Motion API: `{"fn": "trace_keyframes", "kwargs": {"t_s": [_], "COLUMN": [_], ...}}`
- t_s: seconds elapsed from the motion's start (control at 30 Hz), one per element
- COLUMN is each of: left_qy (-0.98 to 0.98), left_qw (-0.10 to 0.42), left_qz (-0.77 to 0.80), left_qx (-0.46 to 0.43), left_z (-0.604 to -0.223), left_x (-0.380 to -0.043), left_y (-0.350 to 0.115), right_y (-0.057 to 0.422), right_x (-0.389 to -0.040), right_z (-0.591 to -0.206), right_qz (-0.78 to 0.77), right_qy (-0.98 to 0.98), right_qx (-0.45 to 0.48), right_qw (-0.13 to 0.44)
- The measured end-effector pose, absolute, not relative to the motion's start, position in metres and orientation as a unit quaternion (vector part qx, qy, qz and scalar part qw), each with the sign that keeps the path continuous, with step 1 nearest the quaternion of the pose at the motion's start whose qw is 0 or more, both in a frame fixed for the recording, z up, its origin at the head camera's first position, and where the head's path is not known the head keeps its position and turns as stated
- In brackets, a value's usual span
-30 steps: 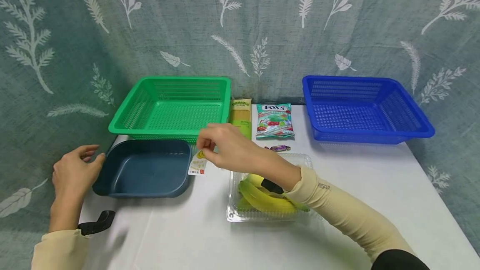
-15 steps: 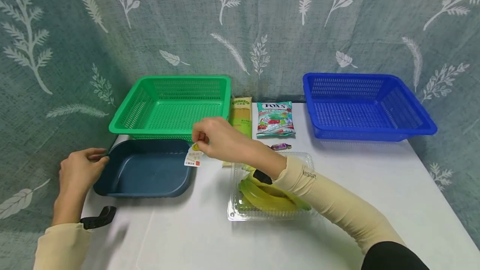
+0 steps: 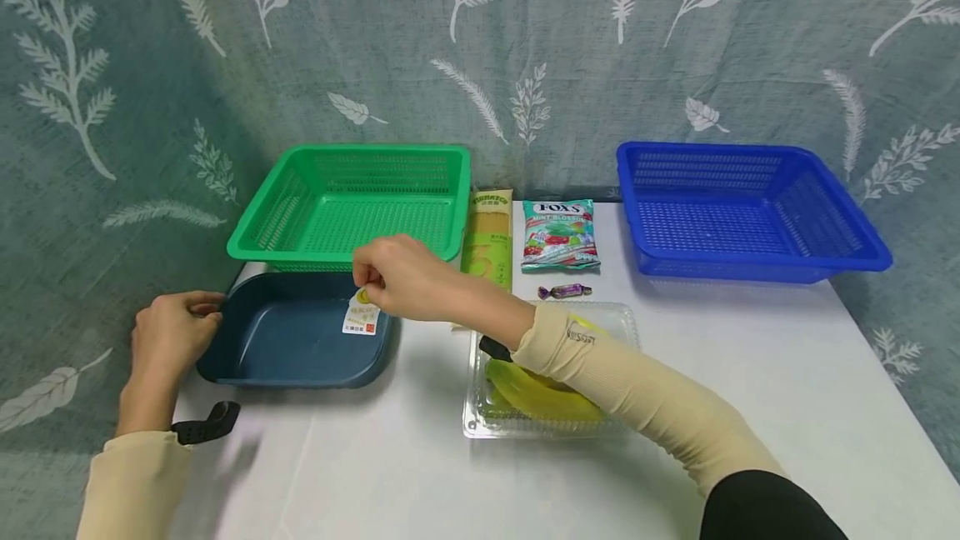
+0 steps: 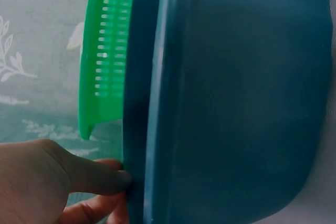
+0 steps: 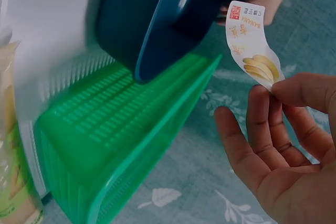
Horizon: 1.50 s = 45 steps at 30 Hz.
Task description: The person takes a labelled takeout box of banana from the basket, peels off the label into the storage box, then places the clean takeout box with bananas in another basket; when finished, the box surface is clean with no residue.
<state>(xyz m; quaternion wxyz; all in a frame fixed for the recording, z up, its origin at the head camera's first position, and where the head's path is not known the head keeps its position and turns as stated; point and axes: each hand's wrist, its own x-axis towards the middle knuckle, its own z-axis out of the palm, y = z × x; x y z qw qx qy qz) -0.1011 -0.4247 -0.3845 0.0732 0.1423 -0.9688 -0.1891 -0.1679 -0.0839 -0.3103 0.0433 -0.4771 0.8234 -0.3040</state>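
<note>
My right hand [image 3: 405, 277] pinches a small white label [image 3: 360, 319] by one end between thumb and fingertips. In the right wrist view the label [image 5: 245, 30] shows printed bananas and the word BANANA; it hangs over the right side of a dark blue plastic basin [image 3: 300, 382]. At the basin's left rim, my left hand [image 3: 174, 332] grips the edge with thumb and fingers, seen closer in the left wrist view with the thumb [image 4: 113, 179] on the rim. Under my right forearm lies a clear plastic box [image 3: 474, 419] holding bananas [image 3: 543, 394], partly hidden by the sleeve.
A green basket [image 3: 348, 261] stands behind the basin, and a blue basket [image 3: 757, 267] at the back right. Between them lie a pasta packet [image 3: 491, 232], a Fox's candy bag [image 3: 559, 236] and a purple wrapped candy [image 3: 566, 291]. A patterned curtain [image 3: 570, 40] hangs behind the table.
My right hand has moved left with the label, from beside the basin to over its right side. The left hand has moved a little onto the basin's left rim.
</note>
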Motion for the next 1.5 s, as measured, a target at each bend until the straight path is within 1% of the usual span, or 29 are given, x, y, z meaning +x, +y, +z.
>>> {"fn": "trace_keyframes", "kwargs": {"t_s": [0.17, 0.43, 0.6, 0.83, 1.03, 1.23, 1.5], "left_qy": [-0.967, -0.965, -0.964, -0.963, -0.961, -0.959, -0.958], "left_qw": [0.072, 0.079, 0.088, 0.094, 0.094, 0.09, 0.087], "left_qz": [-0.19, -0.2, -0.202, -0.202, -0.209, -0.214, -0.217], "left_qx": [0.153, 0.151, 0.149, 0.151, 0.155, 0.164, 0.168], "left_z": [-0.383, -0.385, -0.385, -0.387, -0.388, -0.389, -0.389], "left_x": [-0.105, -0.106, -0.106, -0.105, -0.102, -0.1, -0.1], "left_y": [-0.421, -0.417, -0.417, -0.42, -0.421, -0.422, -0.421], "right_y": [-0.093, -0.106, -0.121, -0.147, -0.162, -0.171, -0.177], "right_x": [-0.173, -0.181, -0.182, -0.178, -0.178, -0.179, -0.181], "right_z": [-0.315, -0.327, -0.333, -0.339, -0.346, -0.355, -0.37], "right_qz": [-0.307, -0.298, -0.288, -0.241, -0.203, -0.182, -0.127], "right_qy": [0.821, 0.829, 0.827, 0.833, 0.844, 0.847, 0.869], "right_qx": [-0.48, -0.466, -0.474, -0.488, -0.483, -0.483, -0.46], "right_qw": [0.046, 0.078, 0.096, 0.095, 0.114, 0.125, 0.134]}}
